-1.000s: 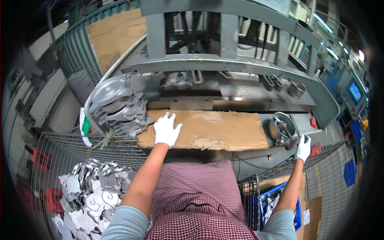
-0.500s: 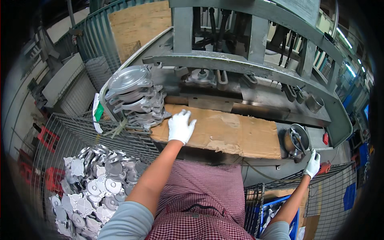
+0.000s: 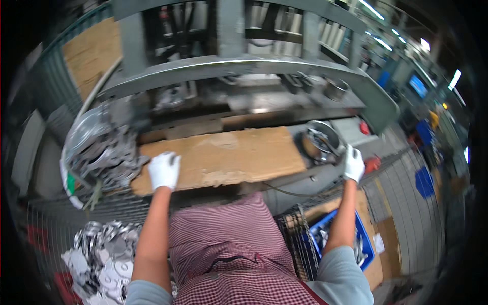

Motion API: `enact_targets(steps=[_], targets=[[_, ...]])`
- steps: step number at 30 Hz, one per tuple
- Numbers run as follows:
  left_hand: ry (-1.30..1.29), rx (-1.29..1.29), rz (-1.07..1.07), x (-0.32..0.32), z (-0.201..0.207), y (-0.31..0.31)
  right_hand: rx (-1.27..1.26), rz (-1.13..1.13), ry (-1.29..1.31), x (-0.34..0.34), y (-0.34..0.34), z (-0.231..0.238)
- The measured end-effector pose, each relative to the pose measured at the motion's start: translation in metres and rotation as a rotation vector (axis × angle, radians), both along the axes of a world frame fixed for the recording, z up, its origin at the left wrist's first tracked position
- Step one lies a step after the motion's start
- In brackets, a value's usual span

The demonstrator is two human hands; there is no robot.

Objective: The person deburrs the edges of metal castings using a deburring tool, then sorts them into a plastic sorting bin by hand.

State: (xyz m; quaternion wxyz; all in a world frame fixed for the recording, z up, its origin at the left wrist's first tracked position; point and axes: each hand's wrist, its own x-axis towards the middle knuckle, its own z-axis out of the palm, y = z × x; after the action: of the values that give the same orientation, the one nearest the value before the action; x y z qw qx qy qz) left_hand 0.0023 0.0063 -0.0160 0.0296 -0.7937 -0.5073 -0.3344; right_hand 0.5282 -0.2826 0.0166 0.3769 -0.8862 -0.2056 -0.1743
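My left hand (image 3: 164,172), in a white glove, lies over the left end of a brown cardboard sheet (image 3: 239,157). Its fingers are a little bent and apart, with nothing seen in them. Just left of it stands a smeared stack of grey cast metal covers (image 3: 104,147). At the right, my gloved right hand (image 3: 354,165) has its fingers drawn together beside a round metal pot (image 3: 328,134). Slim metal pieces or tools lean in that pot. Blur hides what, if anything, those fingers hold.
Behind the cardboard runs a grey machine frame (image 3: 239,68) with a metal bed. A wire basket of loose metal covers (image 3: 109,267) is at lower left, a blue bin (image 3: 365,239) with metal parts at lower right. A metal cup (image 3: 335,90) stands on the bed.
The view has swung right, so the bench sits further left in it. My left hand stays over the cardboard's left end, and my right hand stays beside the pot.
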Motion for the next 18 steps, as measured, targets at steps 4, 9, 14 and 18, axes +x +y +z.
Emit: enact_targets(steps=[4,9,14,18], targets=[[-0.006,0.015,-0.014,-0.001,-0.001,0.003,-0.242,0.202,-0.034,-0.032,0.007,0.031],[-0.025,0.056,-0.028,-0.001,-0.001,0.003,-0.361,0.331,-0.071,-0.057,0.024,0.05],[-0.036,0.077,-0.046,-0.001,0.002,0.001,-0.31,0.237,0.041,-0.062,0.018,0.068],[-0.035,0.071,-0.033,0.0,0.002,0.002,-0.227,0.253,0.023,-0.066,0.022,0.065]])
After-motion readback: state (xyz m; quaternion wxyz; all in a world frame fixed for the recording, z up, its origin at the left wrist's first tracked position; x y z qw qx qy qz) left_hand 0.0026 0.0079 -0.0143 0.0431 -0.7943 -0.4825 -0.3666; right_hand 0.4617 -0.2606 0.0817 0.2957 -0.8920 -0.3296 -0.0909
